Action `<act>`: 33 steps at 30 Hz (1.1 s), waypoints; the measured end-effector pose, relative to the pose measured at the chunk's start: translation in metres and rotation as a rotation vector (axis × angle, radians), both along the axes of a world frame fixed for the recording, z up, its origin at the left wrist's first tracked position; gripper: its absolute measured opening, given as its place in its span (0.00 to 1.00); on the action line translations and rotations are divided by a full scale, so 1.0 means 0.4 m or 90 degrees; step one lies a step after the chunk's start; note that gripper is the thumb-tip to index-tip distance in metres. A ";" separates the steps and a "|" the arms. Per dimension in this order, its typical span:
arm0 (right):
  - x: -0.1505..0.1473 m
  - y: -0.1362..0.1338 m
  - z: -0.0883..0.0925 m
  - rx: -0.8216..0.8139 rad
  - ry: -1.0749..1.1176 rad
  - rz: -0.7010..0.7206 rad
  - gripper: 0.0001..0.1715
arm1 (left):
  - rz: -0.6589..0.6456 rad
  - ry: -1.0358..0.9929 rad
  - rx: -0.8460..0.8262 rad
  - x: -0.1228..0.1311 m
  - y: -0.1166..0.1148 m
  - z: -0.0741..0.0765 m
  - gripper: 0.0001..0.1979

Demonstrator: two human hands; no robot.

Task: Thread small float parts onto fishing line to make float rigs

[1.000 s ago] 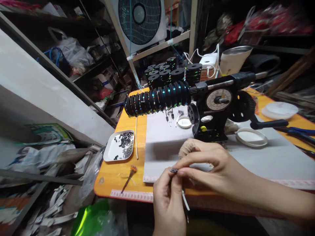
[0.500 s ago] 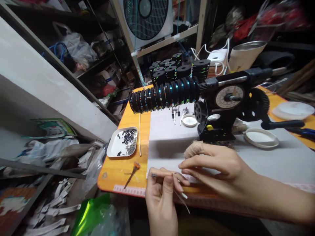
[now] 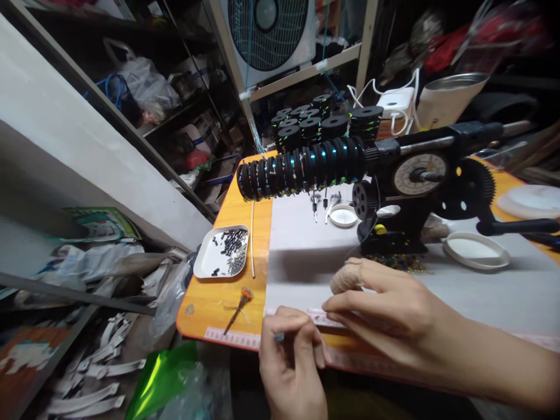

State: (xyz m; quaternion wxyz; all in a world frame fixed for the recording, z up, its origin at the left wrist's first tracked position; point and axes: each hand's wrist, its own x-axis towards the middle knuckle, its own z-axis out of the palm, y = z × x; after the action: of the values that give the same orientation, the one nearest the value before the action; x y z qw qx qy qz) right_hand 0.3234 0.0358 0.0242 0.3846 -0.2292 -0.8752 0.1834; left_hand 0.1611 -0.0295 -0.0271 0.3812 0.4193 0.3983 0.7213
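My left hand (image 3: 292,363) is closed in front of the table edge, its thumb pressed to curled fingers. A small grey-blue piece (image 3: 279,336) peeks out between them; its kind is unclear. Just to the right hovers my right hand (image 3: 389,306), thumb and fingertips together; anything pinched there is too fine to make out. Tan cloth wrap (image 3: 347,276) covers one of its fingers. Beyond the hands stands a black hand-cranked winding machine (image 3: 394,216), its long spindle loaded with black ringed spools (image 3: 301,168) carrying shiny thread and coloured bits.
At left on the orange table (image 3: 199,309) are a white tray (image 3: 202,265) of small black and grey pieces and a brown, orange-tipped brush-like bundle (image 3: 240,309). White lids (image 3: 476,252) lie near the machine. More black spools (image 3: 310,122) and a box fan (image 3: 269,35) are behind.
My left hand has curled inward; the white tip and thin strands that hung from it no longer show. My right hand keeps nearly the same pose. The view has shifted slightly.
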 end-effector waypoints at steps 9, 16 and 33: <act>-0.002 -0.002 0.013 -0.042 0.018 0.018 0.04 | 0.027 0.224 0.167 -0.020 0.009 -0.025 0.13; 0.000 0.001 0.021 -0.147 0.088 0.020 0.06 | 0.041 0.271 0.172 -0.019 0.007 -0.050 0.16; -0.001 -0.005 -0.022 0.090 0.033 -0.088 0.06 | -0.015 -0.389 -0.046 0.069 0.035 0.081 0.08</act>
State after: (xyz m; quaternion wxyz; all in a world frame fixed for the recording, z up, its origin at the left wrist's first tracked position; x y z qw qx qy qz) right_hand 0.3230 0.0338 0.0155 0.4338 -0.2570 -0.8578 0.1001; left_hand 0.1887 -0.0154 0.0052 0.5062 0.1739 0.2858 0.7949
